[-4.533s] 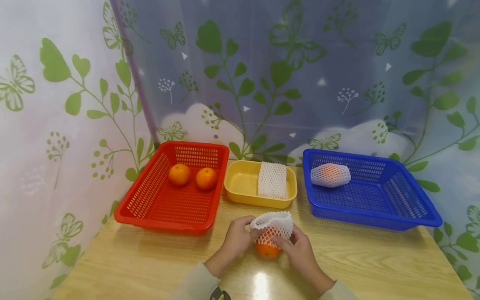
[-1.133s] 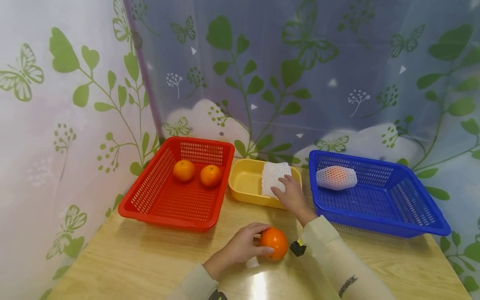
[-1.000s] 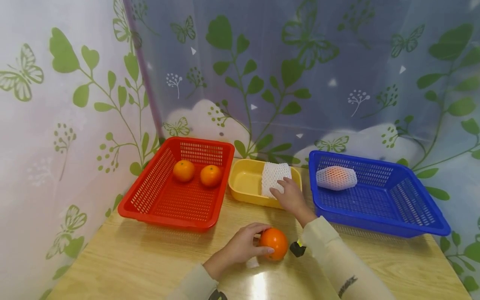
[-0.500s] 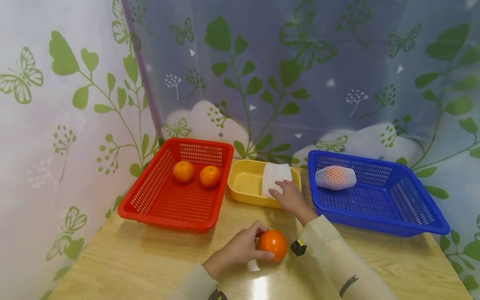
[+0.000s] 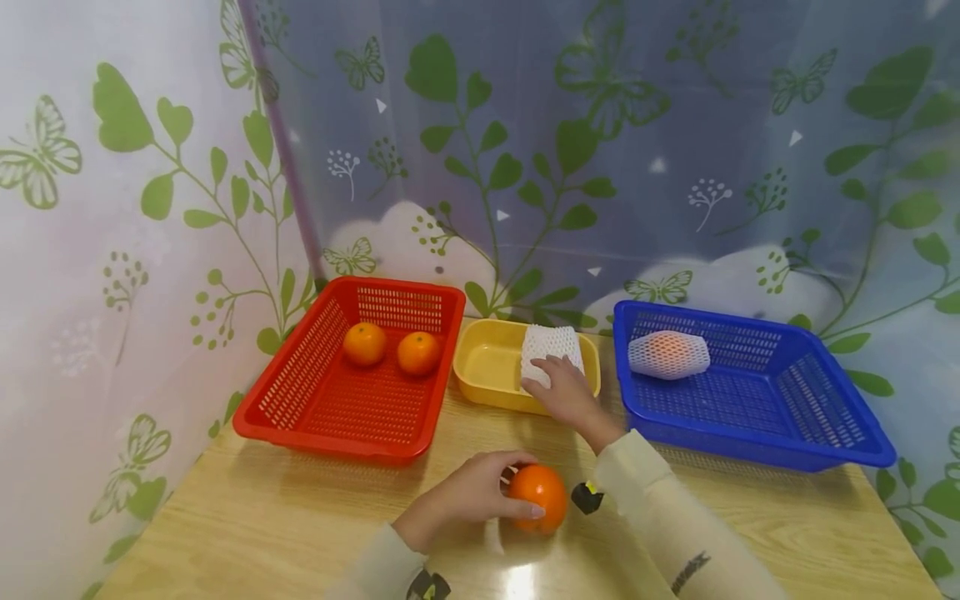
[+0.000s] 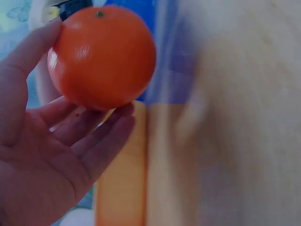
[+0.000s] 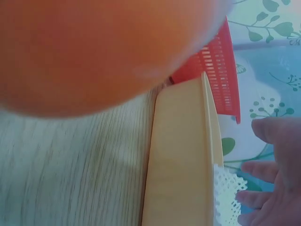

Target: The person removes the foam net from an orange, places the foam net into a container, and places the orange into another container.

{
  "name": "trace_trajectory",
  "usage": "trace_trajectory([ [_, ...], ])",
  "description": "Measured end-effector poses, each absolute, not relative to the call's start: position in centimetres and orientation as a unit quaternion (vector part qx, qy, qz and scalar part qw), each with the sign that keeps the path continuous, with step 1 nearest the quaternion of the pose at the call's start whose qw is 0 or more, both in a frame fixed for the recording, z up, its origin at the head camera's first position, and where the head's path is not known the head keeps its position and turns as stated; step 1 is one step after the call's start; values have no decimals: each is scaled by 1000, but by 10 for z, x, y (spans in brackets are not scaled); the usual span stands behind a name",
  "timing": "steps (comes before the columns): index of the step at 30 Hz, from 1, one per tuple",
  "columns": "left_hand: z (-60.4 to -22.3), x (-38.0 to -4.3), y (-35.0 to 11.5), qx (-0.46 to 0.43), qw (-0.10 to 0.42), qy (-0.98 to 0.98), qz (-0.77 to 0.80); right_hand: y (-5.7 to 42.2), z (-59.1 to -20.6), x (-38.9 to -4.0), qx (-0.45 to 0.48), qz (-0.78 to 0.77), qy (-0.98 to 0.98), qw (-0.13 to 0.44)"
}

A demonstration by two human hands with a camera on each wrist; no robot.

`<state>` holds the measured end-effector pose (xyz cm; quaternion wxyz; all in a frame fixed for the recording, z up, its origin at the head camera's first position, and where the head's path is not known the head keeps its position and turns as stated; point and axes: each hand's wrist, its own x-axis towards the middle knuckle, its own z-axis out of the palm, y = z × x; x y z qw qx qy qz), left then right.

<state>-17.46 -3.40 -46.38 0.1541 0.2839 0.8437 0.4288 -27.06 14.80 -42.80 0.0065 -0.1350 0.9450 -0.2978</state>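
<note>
An orange [image 5: 542, 497], bare of any net, is held by my left hand [image 5: 476, 489] above or on the table's near part. In the left wrist view, thumb and fingers of the left hand [image 6: 42, 150] curl about the orange [image 6: 103, 56]. My right hand [image 5: 564, 390] reaches over the front rim of the yellow container [image 5: 486, 393], fingers spread loosely above white foam nets [image 5: 550, 342]. In the right wrist view, the right hand's fingertips [image 7: 244, 195] are close to the foam net [image 7: 228, 188]; whether they touch it I cannot tell.
To the left, a red basket [image 5: 352, 454] bears two oranges [image 5: 364, 344]. A blue basket [image 5: 757, 442] stands on the right with one orange in a foam net [image 5: 669, 354]. A patterned curtain [image 5: 450, 167] rises behind the wooden table [image 5: 247, 533].
Earlier both hands held a foam net partly over the orange. Now the orange is bare, and the right hand has moved to the yellow container. Lately it shifted slightly left; the orange came slightly nearer.
</note>
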Motion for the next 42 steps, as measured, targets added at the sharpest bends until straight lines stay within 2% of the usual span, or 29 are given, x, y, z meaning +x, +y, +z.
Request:
trace_trajectory([
  [16, -386, -190, -87, 399, 238, 778, 424, 98, -434, -254, -213, -390, 895, -40],
  [32, -367, -203, -139, 442, 321, 746, 380, 47, -436, -245, -247, -373, 894, -13],
  [37, -365, -203, -158, 428, 325, 742, 401, 40, -439, -245, -259, -348, 901, -7],
  [42, -357, -208, -182, 408, 306, 750, 422, 39, -436, -242, -252, -339, 907, 8],
])
